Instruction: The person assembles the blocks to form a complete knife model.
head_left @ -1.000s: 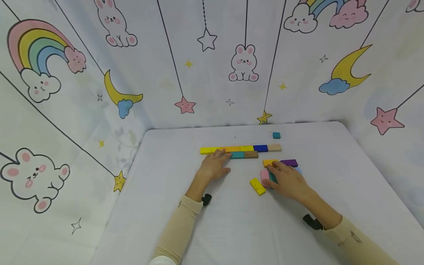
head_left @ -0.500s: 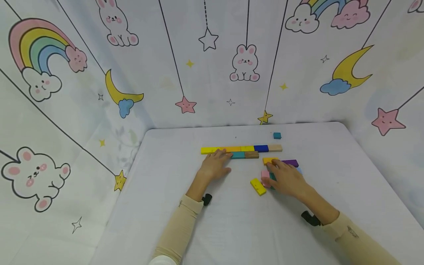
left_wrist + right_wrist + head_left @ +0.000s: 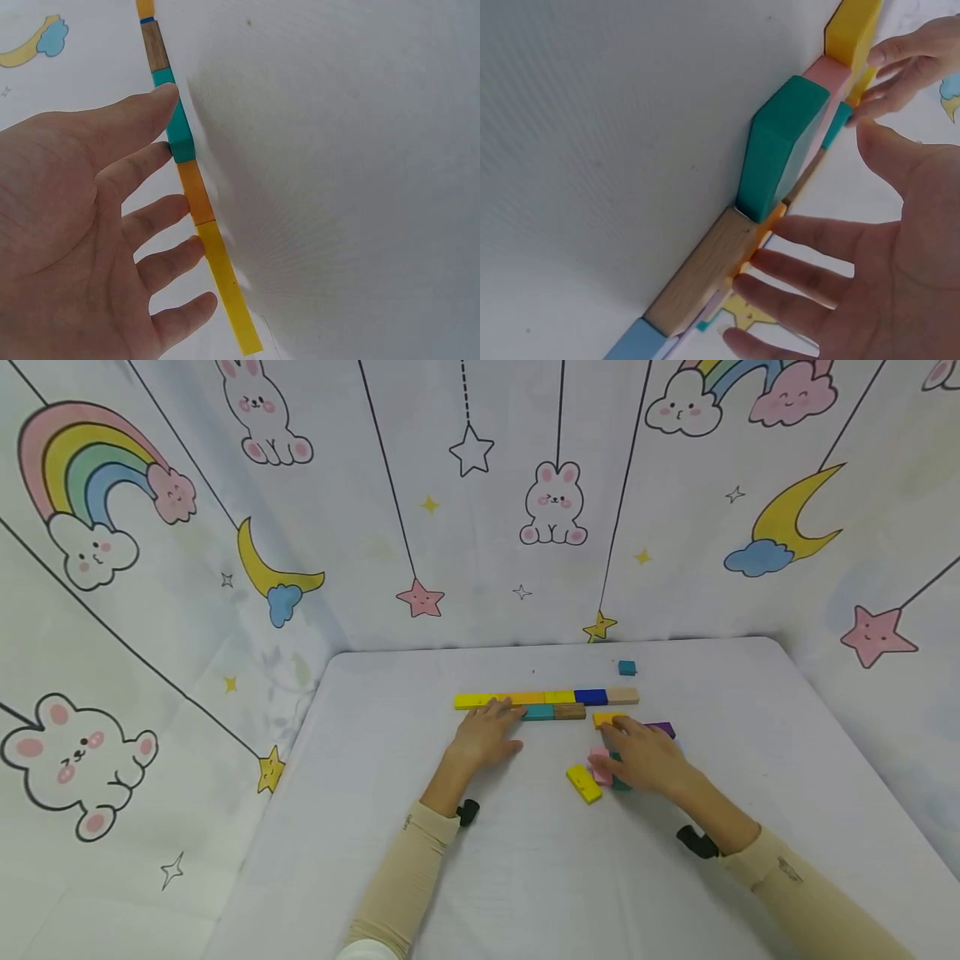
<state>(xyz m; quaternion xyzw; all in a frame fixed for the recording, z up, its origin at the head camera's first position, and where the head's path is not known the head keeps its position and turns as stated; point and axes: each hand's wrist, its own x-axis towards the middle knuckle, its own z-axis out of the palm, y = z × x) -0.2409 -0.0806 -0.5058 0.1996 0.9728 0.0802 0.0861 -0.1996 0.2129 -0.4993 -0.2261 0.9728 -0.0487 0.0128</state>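
Note:
My left hand (image 3: 483, 735) reaches flat across a row of wooden blocks, fingers spread and tips at the near row. That row holds a teal block (image 3: 537, 712) and a brown block (image 3: 570, 712); the left wrist view adds an orange block (image 3: 196, 191) and a yellow block (image 3: 232, 289). Over a loose cluster is my right hand (image 3: 648, 760), its fingers extended and a fingertip at an orange-yellow block (image 3: 607, 719). Near its thumb lie a pink block (image 3: 600, 772) and a green block (image 3: 780, 142). A plain wood block (image 3: 705, 270) shows beside its fingers in the right wrist view.
Behind runs a longer row with yellow blocks (image 3: 480, 701), a dark blue block (image 3: 591, 697) and a beige block (image 3: 622, 695). A small teal block (image 3: 627, 667) lies farther back. A tilted yellow block (image 3: 583, 783) and a purple block (image 3: 662, 728) flank the cluster.
My right hand has shifted slightly left and away from me, and the orange-yellow block at its fingertips has slid the same way. The left hand has stayed in place.

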